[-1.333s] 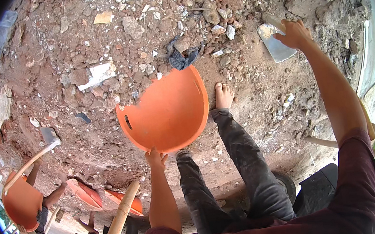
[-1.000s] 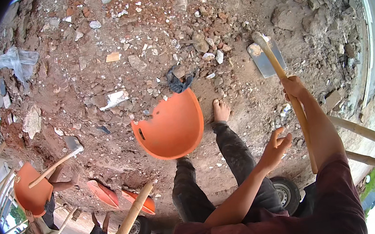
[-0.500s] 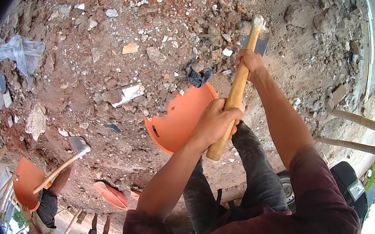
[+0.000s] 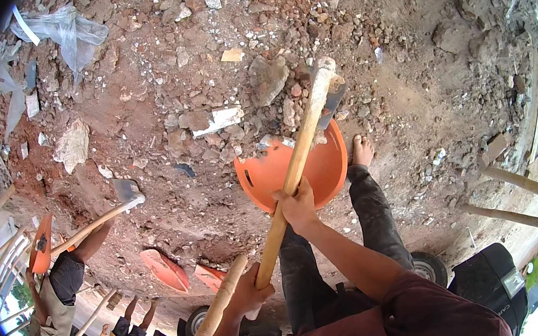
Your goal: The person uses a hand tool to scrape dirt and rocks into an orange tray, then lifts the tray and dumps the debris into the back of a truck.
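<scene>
1. The right hand (image 4: pixel 298 206) is curled tight around a hoe with a long, pale wooden handle (image 4: pixel 299 157), near the middle of the stick.
2. The left hand (image 4: pixel 248 296) is closer to the body, down and to the left of the right hand. It is curled around the stick too, by the bottom end.
3. From the right hand, the stick goes away from the body and a bit to the right. The dark, flat metal blade (image 4: pixel 332 106) is at that far end, well apart from both hands.
4. A big, round, orange pan (image 4: pixel 267 178) sits on the ground just past the right hand. The blade shows over the pan's far right edge. I cannot tell if they touch.
5. Past the right hand, lumpy brown dirt and stones (image 4: pixel 289 114) lie along the pan's far edge. A white-faced chunk (image 4: pixel 218 120) lies there, left of the blade.
6. A bare foot (image 4: pixel 363 150) is to the right of the right hand, near the pan.
7. A thick, tan wooden pole (image 4: pixel 211 322) shows just left of the left hand.
8. Farther left of the left hand lies a long, reddish-orange pan (image 4: pixel 163 270).
</scene>
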Demonstrator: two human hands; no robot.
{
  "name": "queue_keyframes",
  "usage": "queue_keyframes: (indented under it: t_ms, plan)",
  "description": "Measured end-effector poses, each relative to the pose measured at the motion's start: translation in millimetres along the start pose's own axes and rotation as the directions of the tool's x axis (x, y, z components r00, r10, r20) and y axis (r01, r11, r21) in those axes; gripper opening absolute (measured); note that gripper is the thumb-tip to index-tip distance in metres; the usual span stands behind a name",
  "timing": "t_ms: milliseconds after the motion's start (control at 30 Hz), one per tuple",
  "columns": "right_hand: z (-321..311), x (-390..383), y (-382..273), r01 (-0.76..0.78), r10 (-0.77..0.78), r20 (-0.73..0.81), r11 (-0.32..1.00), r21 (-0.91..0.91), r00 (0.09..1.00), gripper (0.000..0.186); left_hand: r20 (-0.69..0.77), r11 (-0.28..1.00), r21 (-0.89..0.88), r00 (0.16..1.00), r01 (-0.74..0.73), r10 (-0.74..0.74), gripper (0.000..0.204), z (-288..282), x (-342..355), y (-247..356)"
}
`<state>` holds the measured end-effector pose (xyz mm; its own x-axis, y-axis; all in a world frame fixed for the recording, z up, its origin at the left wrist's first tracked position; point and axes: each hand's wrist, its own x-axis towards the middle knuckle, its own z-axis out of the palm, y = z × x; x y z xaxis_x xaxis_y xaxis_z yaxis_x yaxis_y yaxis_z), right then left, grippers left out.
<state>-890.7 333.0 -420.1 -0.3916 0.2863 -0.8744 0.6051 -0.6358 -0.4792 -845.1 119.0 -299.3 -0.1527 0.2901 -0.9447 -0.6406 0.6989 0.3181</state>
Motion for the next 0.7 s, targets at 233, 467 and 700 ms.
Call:
queue_keyframes:
  t_ms: [233, 467, 700]
  plan:
    - [-93, 6, -46, 0.088, -0.077, -0.155, 0.994, 0.065, 0.985, 0.012, 0.114, 0.964, 0.041, 0.96, -0.261, 0.255, 0.038, 87, 48, 32]
    - [-212, 192, -259, 0.168, -0.272, -0.438, 0.95, -0.262, 0.857, 0.019, 0.205, 0.856, 0.106, 0.854, -0.506, 0.479, 0.039, 135, 226, 277]
    - [-116, 246, -232, 0.116, -0.175, -0.421, 0.98, -0.161, 0.89, 0.021, 0.166, 0.762, 0.407, 0.862, -0.503, 0.479, 0.037, 17, 252, 281]
